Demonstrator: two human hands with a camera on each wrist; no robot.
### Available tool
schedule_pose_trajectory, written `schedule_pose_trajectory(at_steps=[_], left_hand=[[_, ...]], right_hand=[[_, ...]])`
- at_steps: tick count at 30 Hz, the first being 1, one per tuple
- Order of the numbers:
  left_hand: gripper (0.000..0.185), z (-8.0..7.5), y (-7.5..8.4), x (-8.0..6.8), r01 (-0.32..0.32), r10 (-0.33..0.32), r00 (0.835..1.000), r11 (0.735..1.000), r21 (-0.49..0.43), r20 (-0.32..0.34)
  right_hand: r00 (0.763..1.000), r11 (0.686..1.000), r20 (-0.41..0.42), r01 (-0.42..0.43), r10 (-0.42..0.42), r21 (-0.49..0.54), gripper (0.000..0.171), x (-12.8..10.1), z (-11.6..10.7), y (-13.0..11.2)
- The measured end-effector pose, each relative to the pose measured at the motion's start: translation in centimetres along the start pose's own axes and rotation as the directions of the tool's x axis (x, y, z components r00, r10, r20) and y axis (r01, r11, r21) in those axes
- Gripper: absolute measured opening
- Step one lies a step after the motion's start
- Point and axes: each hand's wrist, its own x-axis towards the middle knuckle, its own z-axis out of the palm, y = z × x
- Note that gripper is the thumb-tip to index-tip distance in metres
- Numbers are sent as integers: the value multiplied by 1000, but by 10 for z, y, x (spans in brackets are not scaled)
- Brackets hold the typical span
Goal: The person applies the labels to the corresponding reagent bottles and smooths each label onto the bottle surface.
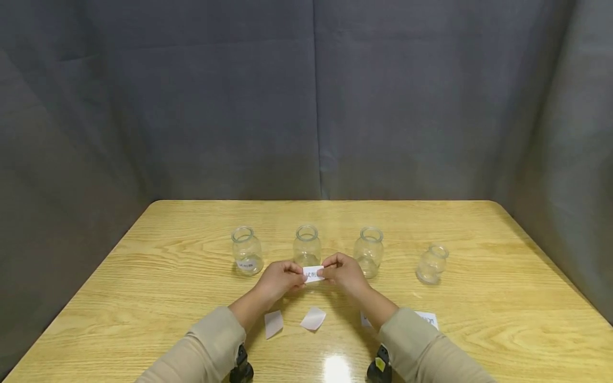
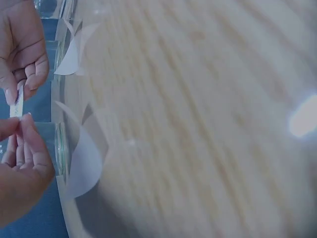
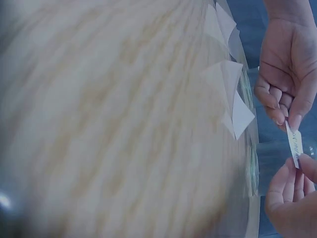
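A small white label with printed dark characters is stretched between both hands, its face toward the head camera. My left hand pinches its left end between thumb and fingers. At the right end, my right hand pinches it the same way. Just behind the label stands a clear glass jar, its lower front partly hidden by the label and fingers. Both wrist views show the label edge-on between the fingertips.
To the left stands a glass jar bearing a similar label. Another jar stands behind my right hand, and a smaller jar farther right. Two curled paper pieces lie nearer me. Printed paper lies partly under my right forearm.
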Motion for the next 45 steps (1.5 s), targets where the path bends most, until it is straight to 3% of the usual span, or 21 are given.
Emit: schedule_pose_trajectory(at_steps=[6, 12, 20, 28, 35, 41, 45], left_hand=[[12, -1, 1, 2, 22, -22, 1000, 1000, 11, -11], [10, -6, -3, 7, -23, 22, 1000, 997, 68, 5], [10, -3, 1, 9, -52, 69, 994, 983, 177, -89], [9, 1, 5, 10, -21, 56, 990, 966, 258, -132], [9, 1, 5, 11, -24, 60, 990, 964, 265, -129], [9, -1, 2, 11, -71, 114, 984, 958, 277, -139], [11, -3, 1, 11, -73, 110, 984, 968, 238, -144]], right_hand=[[1000, 999, -12, 28, -29, -19, 13, 1, 3, 2], [997, 995, -40, 65, -68, -82, 7, 3, 7, 0], [996, 992, -72, 42, -51, -121, 7, 8, 9, 3], [996, 990, -78, 39, -50, -137, 6, 10, 10, 2], [994, 987, -87, 58, -72, -150, 6, 12, 10, 0], [994, 989, -70, 80, -89, -122, 7, 14, 10, 1], [995, 990, -48, 87, -93, -115, 5, 15, 11, 1]])
